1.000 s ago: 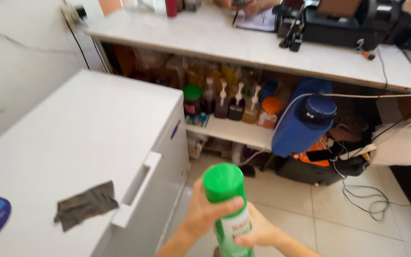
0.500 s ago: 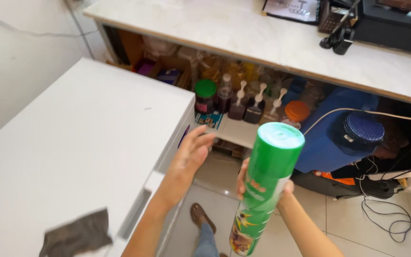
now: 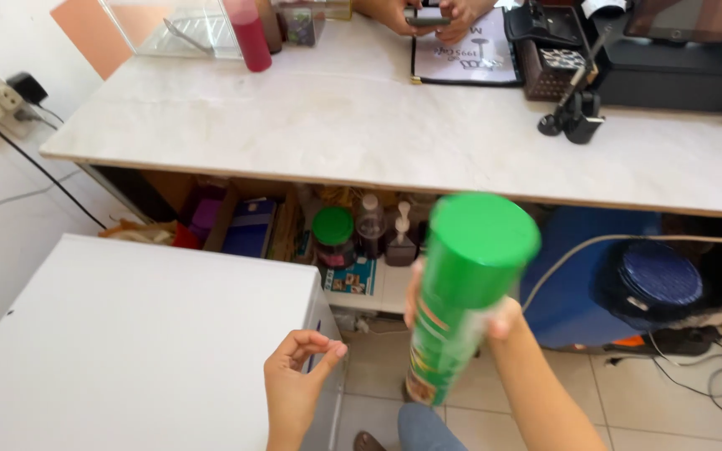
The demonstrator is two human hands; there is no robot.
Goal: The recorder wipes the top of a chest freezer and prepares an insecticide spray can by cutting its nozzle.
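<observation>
Raised higher: capped green spray can (image 3: 461, 292), right-hand (image 3: 495, 313) grip.

We see the green spray can (image 3: 461, 292) blurred, its label unreadable, and it hides most of the right hand (image 3: 495, 313), leaving only fingertips at its sides; the left hand (image 3: 294, 384) is cut off at the bottom edge; another person's hands (image 3: 428, 12) are cropped by the top edge; the shelf bottles (image 3: 378, 230) sit in shadow, too dim to identify.
</observation>
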